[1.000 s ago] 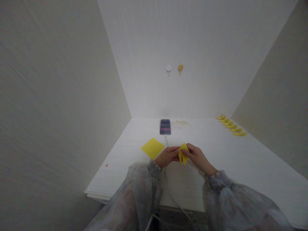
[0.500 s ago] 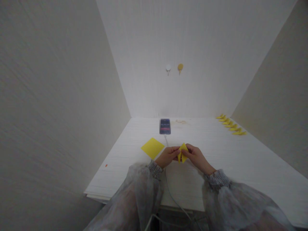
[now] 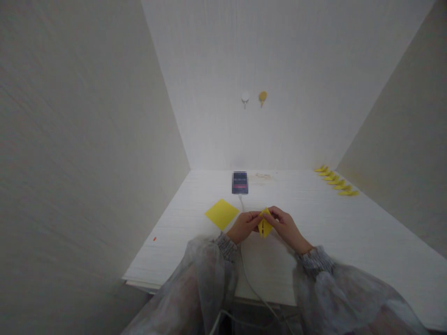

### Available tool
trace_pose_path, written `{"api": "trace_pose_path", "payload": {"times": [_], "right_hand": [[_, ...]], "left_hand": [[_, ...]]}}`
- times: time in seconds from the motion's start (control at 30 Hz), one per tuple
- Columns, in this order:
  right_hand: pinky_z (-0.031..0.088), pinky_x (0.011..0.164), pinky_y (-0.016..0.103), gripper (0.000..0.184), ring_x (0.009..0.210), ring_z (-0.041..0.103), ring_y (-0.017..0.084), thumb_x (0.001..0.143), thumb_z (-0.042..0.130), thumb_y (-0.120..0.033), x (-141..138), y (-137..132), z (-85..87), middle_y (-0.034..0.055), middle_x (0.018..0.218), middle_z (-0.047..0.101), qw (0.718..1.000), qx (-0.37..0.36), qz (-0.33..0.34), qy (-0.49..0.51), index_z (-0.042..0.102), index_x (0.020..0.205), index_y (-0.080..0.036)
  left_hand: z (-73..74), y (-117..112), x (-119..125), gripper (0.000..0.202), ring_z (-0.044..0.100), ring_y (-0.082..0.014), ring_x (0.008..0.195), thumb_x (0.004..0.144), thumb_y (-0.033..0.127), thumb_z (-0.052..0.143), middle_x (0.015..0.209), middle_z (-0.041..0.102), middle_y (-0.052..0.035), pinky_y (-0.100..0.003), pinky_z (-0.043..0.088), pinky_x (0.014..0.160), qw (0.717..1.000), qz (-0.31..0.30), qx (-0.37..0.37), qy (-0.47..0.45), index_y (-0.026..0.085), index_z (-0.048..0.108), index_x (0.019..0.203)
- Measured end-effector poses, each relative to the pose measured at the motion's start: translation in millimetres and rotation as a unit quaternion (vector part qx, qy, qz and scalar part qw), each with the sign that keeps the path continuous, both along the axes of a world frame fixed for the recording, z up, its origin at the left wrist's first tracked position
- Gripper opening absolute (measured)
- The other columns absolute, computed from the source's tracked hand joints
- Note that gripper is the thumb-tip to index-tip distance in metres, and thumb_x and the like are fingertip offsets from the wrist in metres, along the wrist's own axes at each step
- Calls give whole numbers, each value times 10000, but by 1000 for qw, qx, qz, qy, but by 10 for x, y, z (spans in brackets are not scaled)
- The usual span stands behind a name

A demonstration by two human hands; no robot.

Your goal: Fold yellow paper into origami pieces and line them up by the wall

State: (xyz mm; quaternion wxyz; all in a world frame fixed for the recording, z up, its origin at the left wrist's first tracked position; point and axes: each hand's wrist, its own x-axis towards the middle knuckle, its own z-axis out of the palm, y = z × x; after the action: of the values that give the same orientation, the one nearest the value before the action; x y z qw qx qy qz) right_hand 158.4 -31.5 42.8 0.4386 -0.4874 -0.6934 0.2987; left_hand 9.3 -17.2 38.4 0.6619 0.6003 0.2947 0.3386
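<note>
The left hand (image 3: 244,226) and right hand (image 3: 284,226) meet just above the white, fine-grained tabletop (image 3: 349,242), fingers pinched on a small, creased yellow folded paper (image 3: 264,225) with pointed corners. Just to the left lies a flat yellow square sheet (image 3: 221,214). Farther back rests a dark rectangular device (image 3: 240,182) with unreadable markings and a thin white cable (image 3: 251,288); a row of yellow folded pieces (image 3: 335,183) lines the far right edge.

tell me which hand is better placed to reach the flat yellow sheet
Left, probably: the left hand is right beside the flat yellow sheet on the table, while the right hand is on the far side of the folded yellow paper that both hands pinch.
</note>
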Motion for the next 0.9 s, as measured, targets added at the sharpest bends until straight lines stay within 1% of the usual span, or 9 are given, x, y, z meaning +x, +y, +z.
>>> {"api": "trace_pose_path", "payload": {"times": [0.13,0.33,0.47,0.57,0.63,0.73,0.9], "right_hand": [[402,563,239,209,601,487,134,754,479,-363,13,-13,58,13,655,554,1000,18,-16,-16,569,719,-178],[394,558,247,220,589,492,138,732,497,-367,31,13,16,16,641,575,998,20,-42,-36,601,700,-176],[403,584,253,226,632,524,151,735,487,-356,28,6,44,31,678,599,999,9,-35,-30,619,701,-176],[411,622,261,234,683,542,165,742,474,-356,23,-15,95,37,717,612,999,-8,-24,-22,630,714,-184],[415,635,264,240,700,544,167,747,466,-359,26,-21,110,36,727,614,1000,-17,-15,-12,634,728,-188],[419,631,261,249,695,542,164,750,460,-366,38,-12,92,27,709,611,999,-37,-1,13,636,741,-189],[413,657,264,247,708,545,162,749,466,-354,57,8,35,24,719,618,996,-66,10,53,647,756,-186]], "left_hand": [[-63,7,4,420,533,-105,658,704,452,491,794,574,-46,-247,437,625,1000,-11,4,13,145,577,977],[-66,-12,16,417,533,-103,629,716,448,473,761,579,-44,-239,439,603,998,4,38,54,135,583,968],[-58,-15,23,396,523,-97,618,720,437,466,746,572,-39,-224,441,590,997,12,37,72,131,586,941],[-67,-12,22,381,514,-92,595,715,436,470,724,562,-36,-221,442,569,997,21,24,72,121,586,894],[-71,-11,16,368,503,-86,572,713,437,472,694,555,-30,-208,433,547,996,30,29,75,118,587,855],[-73,-9,2,358,492,-80,553,702,438,487,657,549,-21,-193,416,532,996,36,33,81,115,590,818],[-64,-6,-3,356,501,-82,557,671,428,528,666,564,-23,-206,414,552,997,28,1,75,111,601,814]]}}
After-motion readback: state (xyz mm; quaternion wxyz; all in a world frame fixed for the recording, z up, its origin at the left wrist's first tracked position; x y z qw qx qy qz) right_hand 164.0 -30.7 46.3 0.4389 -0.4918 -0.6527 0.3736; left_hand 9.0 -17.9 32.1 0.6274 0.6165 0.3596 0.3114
